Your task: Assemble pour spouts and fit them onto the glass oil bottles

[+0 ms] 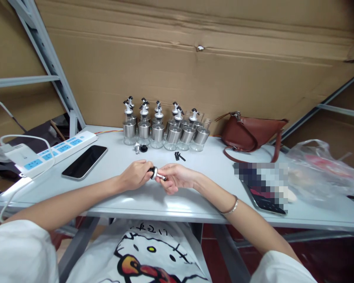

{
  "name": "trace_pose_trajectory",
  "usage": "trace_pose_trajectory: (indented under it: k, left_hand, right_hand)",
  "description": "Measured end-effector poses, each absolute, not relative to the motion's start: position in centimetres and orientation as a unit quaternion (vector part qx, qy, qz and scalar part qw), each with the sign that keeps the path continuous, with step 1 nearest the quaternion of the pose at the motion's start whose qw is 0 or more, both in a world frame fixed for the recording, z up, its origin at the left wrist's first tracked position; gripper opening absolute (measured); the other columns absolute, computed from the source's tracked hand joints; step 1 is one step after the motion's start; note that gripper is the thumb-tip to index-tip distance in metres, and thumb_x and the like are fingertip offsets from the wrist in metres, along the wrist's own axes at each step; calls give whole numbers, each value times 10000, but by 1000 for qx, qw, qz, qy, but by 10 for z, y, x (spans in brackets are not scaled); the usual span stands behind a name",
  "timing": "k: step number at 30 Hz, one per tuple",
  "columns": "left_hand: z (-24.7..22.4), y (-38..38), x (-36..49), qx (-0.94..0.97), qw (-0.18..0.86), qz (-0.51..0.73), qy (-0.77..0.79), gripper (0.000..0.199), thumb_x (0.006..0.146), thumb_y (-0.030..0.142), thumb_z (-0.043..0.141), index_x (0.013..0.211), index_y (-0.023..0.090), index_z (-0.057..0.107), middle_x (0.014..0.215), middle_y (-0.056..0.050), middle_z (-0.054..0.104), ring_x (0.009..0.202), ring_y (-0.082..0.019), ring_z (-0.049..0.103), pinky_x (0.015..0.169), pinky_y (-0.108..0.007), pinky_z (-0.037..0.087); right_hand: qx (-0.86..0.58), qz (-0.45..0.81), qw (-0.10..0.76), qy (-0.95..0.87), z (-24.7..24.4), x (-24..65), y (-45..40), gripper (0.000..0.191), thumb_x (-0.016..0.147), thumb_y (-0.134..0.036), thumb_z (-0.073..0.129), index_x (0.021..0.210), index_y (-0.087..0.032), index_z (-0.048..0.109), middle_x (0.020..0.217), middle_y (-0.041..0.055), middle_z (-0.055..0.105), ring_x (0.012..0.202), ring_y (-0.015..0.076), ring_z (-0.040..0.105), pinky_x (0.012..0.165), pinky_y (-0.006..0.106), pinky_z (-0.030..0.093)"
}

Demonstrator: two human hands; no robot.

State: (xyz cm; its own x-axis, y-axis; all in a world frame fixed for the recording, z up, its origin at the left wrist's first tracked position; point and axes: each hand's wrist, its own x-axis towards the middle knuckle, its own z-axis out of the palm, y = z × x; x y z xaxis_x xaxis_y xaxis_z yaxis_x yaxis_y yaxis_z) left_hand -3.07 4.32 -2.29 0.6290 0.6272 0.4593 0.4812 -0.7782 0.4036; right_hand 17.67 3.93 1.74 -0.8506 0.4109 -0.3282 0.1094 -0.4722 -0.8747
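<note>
Above the front half of the table, a bottle pourer (154,173) with a black stopper end and a silver spout lies sideways between both hands. My left hand (135,175) is closed around its black end. The fingers of my right hand (178,177) pinch the spout end, partly covering it. Beyond my hands, a loose silver spout piece (137,148) sits beside a black stopper (143,148). A few small black levers (179,157) lie to their right. Glass bottles with steel sleeves (157,133) stand in rows behind, most topped with pourers; the front right one (201,135) has none.
At the left are a phone (85,162) and a white power strip (61,151) with a cable. A brown handbag (242,131), a dark device (265,196), partly pixelated, and a clear plastic bag (321,173) occupy the right. Cardboard (165,70) closes off the back.
</note>
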Motion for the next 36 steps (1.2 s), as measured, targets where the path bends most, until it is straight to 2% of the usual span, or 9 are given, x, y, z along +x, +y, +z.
trace_pose_trajectory:
  k: [3, 7, 10, 13, 17, 21, 24, 29, 36]
  left_hand:
    - [-22, 43, -31, 884, 133, 318, 316, 431, 942, 543, 234, 803, 209, 469, 661, -45, 553, 588, -198, 491, 667, -334, 444]
    - [-18, 44, -30, 864, 153, 340, 338, 408, 943, 538, 270, 771, 217, 454, 656, -31, 541, 597, -195, 496, 652, -320, 429]
    - [-14, 42, -30, 846, 171, 352, 362, 382, 940, 516, 283, 756, 221, 441, 669, -25, 538, 614, -194, 496, 657, -317, 417]
    - [-12, 39, -27, 829, 195, 352, 389, 348, 942, 465, 281, 751, 220, 437, 666, -7, 518, 605, -178, 479, 647, -300, 395]
    - [-12, 35, -20, 788, 263, 351, 432, 345, 953, 414, 239, 704, 223, 382, 581, 39, 415, 540, -148, 413, 583, -268, 351]
    - [-15, 35, -14, 758, 341, 327, 450, 404, 944, 405, 216, 607, 224, 347, 483, 52, 349, 459, -125, 340, 502, -252, 325]
    - [-17, 37, -12, 742, 388, 303, 455, 457, 930, 387, 198, 524, 227, 332, 404, 45, 330, 396, -113, 306, 446, -248, 303]
    - [-17, 35, -13, 727, 406, 315, 456, 444, 896, 412, 260, 502, 225, 345, 390, 46, 337, 397, -111, 313, 448, -245, 304]
    - [-14, 20, -15, 738, 313, 408, 438, 429, 908, 514, 222, 608, 231, 342, 496, 57, 321, 470, -124, 319, 503, -262, 308]
  right_hand:
    - [-262, 813, 134, -503, 17, 174, 37, 222, 863, -304, 611, 735, -125, 583, 480, -89, 399, 409, 51, 313, 457, 223, 266]
    - [-271, 762, 222, -544, 11, 168, 35, 344, 777, -446, 701, 697, -141, 565, 489, -105, 369, 429, 42, 263, 447, 217, 221]
    - [-272, 692, 282, -606, 7, 163, 32, 421, 761, -557, 671, 711, -156, 550, 489, -113, 340, 434, 49, 269, 457, 222, 232]
    - [-290, 602, 304, -679, 2, 160, 30, 434, 833, -598, 548, 751, -172, 530, 497, -108, 347, 425, 63, 303, 470, 228, 262]
    - [-344, 345, 306, -818, -1, 164, 32, 361, 955, -457, 424, 735, -181, 499, 563, -60, 449, 482, 83, 373, 518, 231, 281]
    - [-310, 31, 221, -924, -1, 171, 37, 287, 1010, -306, 387, 812, -163, 539, 639, 3, 591, 536, 114, 471, 562, 251, 274]
    - [-257, -126, 168, -944, 0, 172, 37, 266, 1021, -258, 374, 866, -140, 555, 673, 46, 643, 561, 145, 539, 584, 276, 293]
    - [-209, -266, 163, -927, -1, 167, 26, 265, 1000, -120, 332, 852, -125, 552, 609, 31, 608, 515, 156, 537, 552, 304, 281]
    - [-189, -314, 283, -886, -6, 156, 13, 283, 997, -177, 391, 757, -148, 538, 559, 2, 567, 463, 132, 486, 522, 305, 267]
